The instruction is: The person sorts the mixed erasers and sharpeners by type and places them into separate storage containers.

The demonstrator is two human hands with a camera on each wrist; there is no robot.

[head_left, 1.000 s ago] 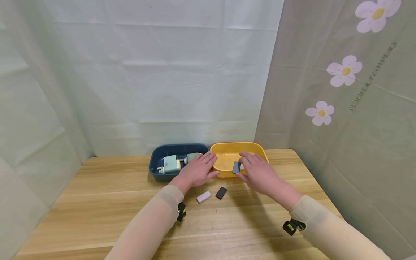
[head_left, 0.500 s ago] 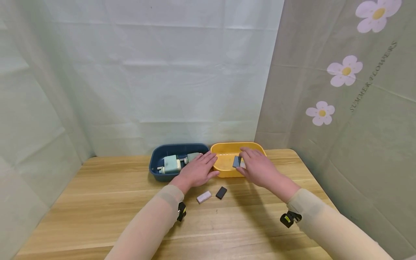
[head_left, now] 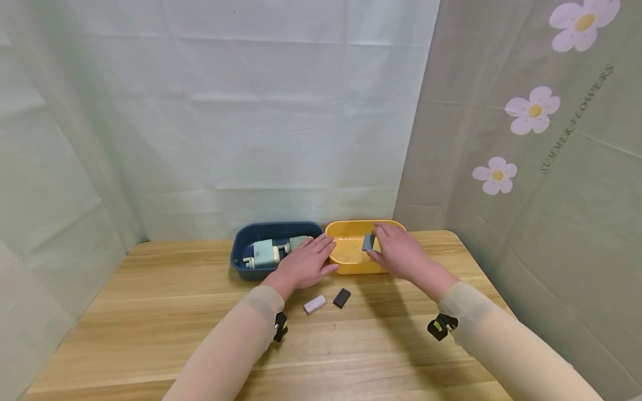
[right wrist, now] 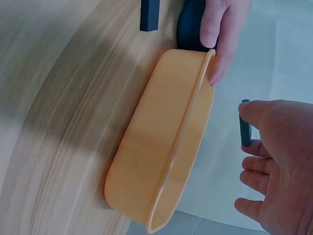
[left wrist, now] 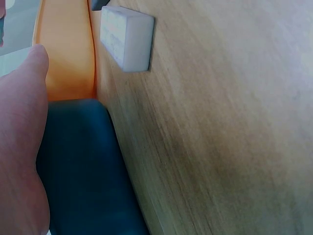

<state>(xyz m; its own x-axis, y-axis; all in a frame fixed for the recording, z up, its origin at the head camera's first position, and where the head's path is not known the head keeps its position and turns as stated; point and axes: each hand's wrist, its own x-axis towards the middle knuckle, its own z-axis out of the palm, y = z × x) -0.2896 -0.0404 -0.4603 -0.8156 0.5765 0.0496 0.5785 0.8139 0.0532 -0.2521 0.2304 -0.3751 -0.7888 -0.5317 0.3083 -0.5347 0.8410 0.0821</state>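
Observation:
My right hand (head_left: 401, 253) pinches a small flat blue-grey block (head_left: 368, 242) between thumb and index finger. In the right wrist view this block (right wrist: 245, 127) shows edge-on, above the rim of the yellow plastic bin (right wrist: 151, 127), with the other fingers loosely bent. My left hand (head_left: 306, 262) lies with straight fingers across the neighbouring rims of the dark blue bin (head_left: 238, 262) and the yellow one. On the table in front sit a white block (head_left: 315, 304) and a black block (head_left: 342, 298). The white block (left wrist: 127, 39) looks thick, with faint marks on one face.
Inside the blue bin are pale green boxy items (head_left: 264, 253) with cream ends, partly covered by my left hand. Both bins stand side by side at the back of the wooden table (head_left: 150, 323), close to a hanging pale cloth (head_left: 261, 111). A flower-printed cloth (head_left: 531, 223) hangs at the right.
My right hand has risen slightly and moved back over the yellow bin, carrying the blue-grey block. A whitish patch seen beside its thumb half a second ago is hidden now. My left hand stays put.

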